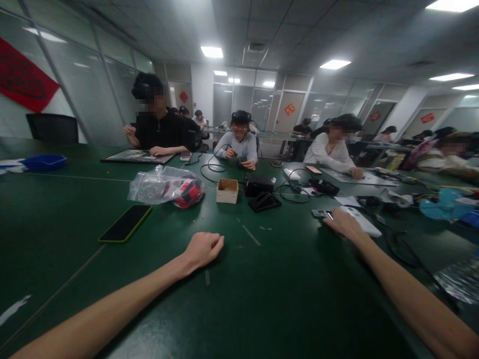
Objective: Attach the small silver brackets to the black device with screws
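Observation:
My left hand rests on the green table with its fingers curled in, and nothing shows in it. To the right, my right hand has its fingers closed around a small grey metallic device, whose end sticks out to the left. Right beside that hand lies a white flat box-like object. A phone with a green edge lies to the left of my left hand. Beyond the hands stands a small open cardboard box.
A clear plastic bag with red items, a black case, a black stand and cables occupy the table's middle. A blue tray is far left. Clear plastic lies at right. Several people sit across the table.

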Motion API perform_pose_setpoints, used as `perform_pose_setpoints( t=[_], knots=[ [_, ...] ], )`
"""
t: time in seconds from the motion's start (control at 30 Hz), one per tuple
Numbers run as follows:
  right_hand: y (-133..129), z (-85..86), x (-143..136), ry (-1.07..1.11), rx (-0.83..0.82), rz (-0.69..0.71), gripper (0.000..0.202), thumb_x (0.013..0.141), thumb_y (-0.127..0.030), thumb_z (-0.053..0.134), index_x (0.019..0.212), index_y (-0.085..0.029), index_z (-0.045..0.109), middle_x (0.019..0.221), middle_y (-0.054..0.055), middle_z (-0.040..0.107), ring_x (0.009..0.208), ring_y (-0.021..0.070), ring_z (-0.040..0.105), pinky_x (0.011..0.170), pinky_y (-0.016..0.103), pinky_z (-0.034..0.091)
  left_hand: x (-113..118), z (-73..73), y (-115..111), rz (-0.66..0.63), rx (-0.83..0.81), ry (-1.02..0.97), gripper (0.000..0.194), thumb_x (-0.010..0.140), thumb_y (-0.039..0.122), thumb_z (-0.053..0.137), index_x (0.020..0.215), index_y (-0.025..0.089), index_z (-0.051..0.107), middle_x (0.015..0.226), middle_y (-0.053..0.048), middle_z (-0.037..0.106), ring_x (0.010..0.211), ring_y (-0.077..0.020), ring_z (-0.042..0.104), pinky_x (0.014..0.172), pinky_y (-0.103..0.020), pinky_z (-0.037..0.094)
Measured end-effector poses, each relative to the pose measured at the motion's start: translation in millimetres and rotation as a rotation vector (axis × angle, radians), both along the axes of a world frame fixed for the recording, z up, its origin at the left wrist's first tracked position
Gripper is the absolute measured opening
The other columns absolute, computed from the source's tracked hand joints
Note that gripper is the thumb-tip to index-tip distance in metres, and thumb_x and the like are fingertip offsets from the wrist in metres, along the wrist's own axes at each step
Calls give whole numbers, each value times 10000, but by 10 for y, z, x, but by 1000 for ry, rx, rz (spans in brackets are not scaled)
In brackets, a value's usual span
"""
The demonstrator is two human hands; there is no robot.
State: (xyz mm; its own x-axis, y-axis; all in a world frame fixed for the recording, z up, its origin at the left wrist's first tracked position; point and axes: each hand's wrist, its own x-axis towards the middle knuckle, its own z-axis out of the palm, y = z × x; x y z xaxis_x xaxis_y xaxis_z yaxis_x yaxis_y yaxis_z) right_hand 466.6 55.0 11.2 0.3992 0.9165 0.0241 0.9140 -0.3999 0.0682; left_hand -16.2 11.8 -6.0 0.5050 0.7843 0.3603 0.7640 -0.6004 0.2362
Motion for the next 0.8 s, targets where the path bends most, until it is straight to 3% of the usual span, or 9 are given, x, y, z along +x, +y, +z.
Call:
perform_pose_setpoints(
  t=[0.27, 0.4, 0.53, 0.8],
  knots=[
    [226, -157, 245, -51, 17, -83, 512, 815, -446, 468, 1123, -38, 500, 1022, 250, 590, 903, 358, 604, 643, 380, 459, 7, -7, -5, 4, 1, 43, 441, 897, 334, 343, 519, 158, 489, 468, -2, 480, 454, -119, 446, 528, -241, 268],
    [361, -166, 270, -119, 86, 47, 447, 847, -397, 444, 1199, -124, 479, 1145, 211, 530, 1049, 344, 523, 771, 400, 425, -2, -8, -1, -3, -10, 49, 432, 897, 331, 352, 527, 157, 491, 479, -1, 492, 458, -115, 454, 530, -235, 270],
    [503, -216, 287, -143, 83, 201, 329, 865, -297, 437, 1166, -215, 539, 1134, 134, 549, 1025, 278, 523, 810, 363, 400, 4, 4, -4, -3, -23, 66, 426, 894, 320, 360, 524, 156, 491, 480, 0, 491, 454, -111, 441, 526, -232, 263],
    [556, -284, 378, -183, 63, 314, 289, 878, -201, 418, 1110, -196, 589, 1078, 132, 561, 967, 255, 524, 787, 326, 391, 12, 11, -23, -3, -23, 88, 404, 887, 304, 384, 535, 157, 517, 497, -8, 518, 456, -114, 444, 521, -230, 258]
  ],
)
